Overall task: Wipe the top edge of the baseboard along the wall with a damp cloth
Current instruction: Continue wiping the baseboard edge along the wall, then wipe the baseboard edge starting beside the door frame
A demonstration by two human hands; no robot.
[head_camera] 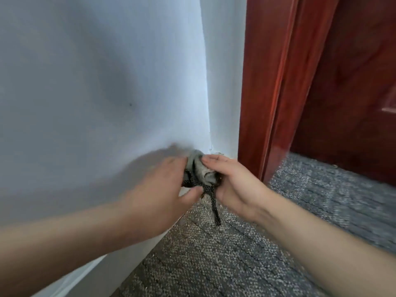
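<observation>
Left hand (158,189) and right hand (233,185) are both gripping the bunched cloth (200,170), pressing it low into the corner, likely to wipe along the baseboard (128,251) top.

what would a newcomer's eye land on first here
First the two hands meeting low in the middle: the left hand and right hand both hold a bunched grey cloth down at the wall corner, with a black speckled cord dangling toward the grey carpet. Next comes the glossy red-brown door frame running up the right side beside the pale wall.
</observation>
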